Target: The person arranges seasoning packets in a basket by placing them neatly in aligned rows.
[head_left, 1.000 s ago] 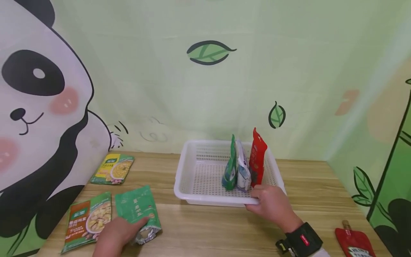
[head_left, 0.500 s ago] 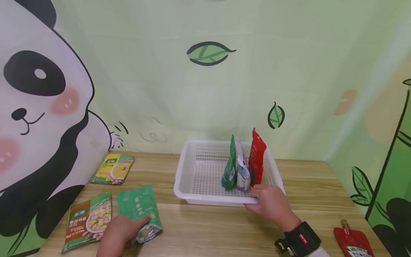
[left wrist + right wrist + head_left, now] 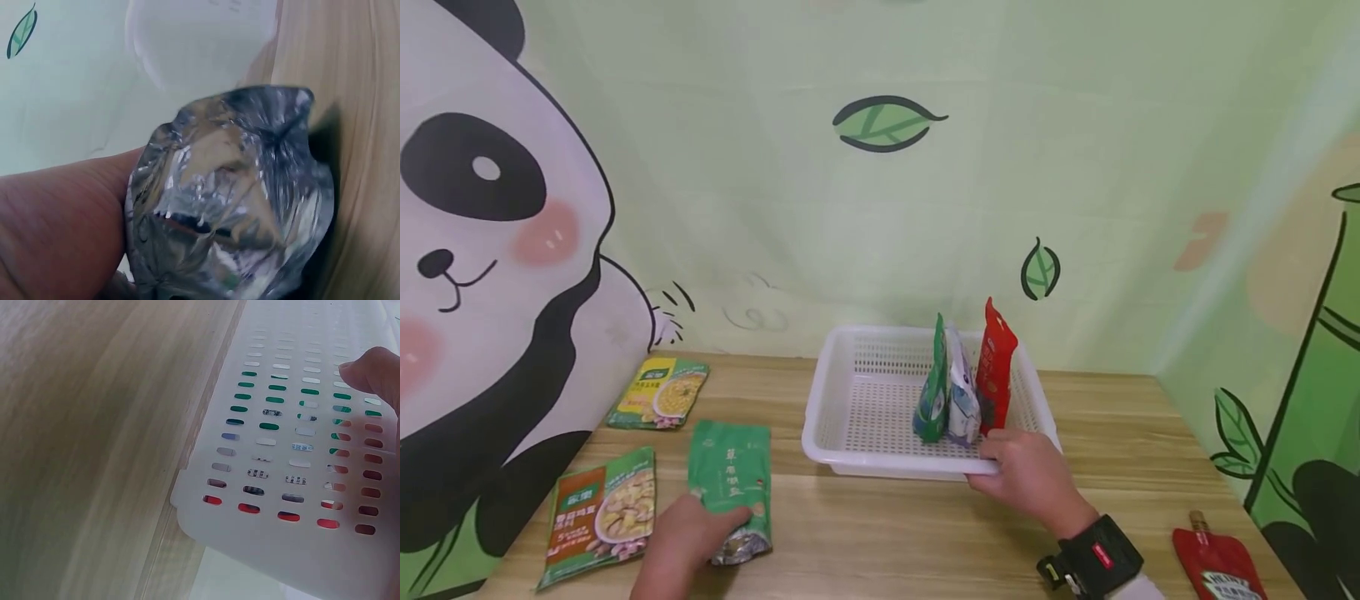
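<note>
My left hand point(image 3: 688, 533) grips a green snack pouch point(image 3: 730, 467) near its lower end, with the thumb across the front. The pouch's silver foil bottom point(image 3: 231, 200) faces the left wrist camera, and the fingers behind it are hidden. My right hand point(image 3: 1022, 471) holds the front rim of a white plastic basket point(image 3: 887, 462) near its right corner. Standing on edge in the basket's right half are a green packet point(image 3: 934, 396), a white and purple packet point(image 3: 962, 400) and a red packet point(image 3: 996, 367). Through the side slots their colours show in the right wrist view.
Left of the pouch lie a brown and green soup packet point(image 3: 602, 517) and, farther back, a yellow and green one point(image 3: 658, 393). A red Heinz spout pouch point(image 3: 1217, 558) is at the front right of the wooden table point(image 3: 865, 542). A printed curtain stands behind.
The green pouch has turned from a slant to nearly straight, its far end moving right. My left hand has shifted slightly right with it. The right hand keeps its hold on the basket rim.
</note>
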`<state>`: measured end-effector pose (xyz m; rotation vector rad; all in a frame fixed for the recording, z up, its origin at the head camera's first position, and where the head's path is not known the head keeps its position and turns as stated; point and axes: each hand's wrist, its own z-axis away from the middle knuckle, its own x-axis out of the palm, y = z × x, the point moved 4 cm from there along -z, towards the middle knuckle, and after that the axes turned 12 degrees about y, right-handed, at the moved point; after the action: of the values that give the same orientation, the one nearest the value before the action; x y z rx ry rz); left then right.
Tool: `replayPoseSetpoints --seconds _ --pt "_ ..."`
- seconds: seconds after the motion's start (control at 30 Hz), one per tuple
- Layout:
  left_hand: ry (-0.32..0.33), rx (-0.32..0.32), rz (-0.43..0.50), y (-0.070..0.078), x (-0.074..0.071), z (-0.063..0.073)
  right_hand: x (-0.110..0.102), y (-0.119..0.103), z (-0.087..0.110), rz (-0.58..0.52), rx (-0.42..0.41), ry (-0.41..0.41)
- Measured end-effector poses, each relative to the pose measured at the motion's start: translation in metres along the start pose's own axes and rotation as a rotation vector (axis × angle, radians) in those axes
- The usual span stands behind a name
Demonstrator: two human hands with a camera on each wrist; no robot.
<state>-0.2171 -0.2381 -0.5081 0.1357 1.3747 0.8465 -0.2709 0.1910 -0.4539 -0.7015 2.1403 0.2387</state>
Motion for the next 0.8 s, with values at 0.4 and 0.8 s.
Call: replayPoseSetpoints --seconds 0.4,0.8 --pt "0.02 0.087 0.068 0.0013 -0.0012 -0.0057 -0.0005 0.0004 -0.0007 -0.001 0.028 -0.026" --pt "0.081 0.059 0.275 -0.0041 -0.0022 -0.0076 -0.0011 0.0001 -0.0005 0.007 0.029 -0.025"
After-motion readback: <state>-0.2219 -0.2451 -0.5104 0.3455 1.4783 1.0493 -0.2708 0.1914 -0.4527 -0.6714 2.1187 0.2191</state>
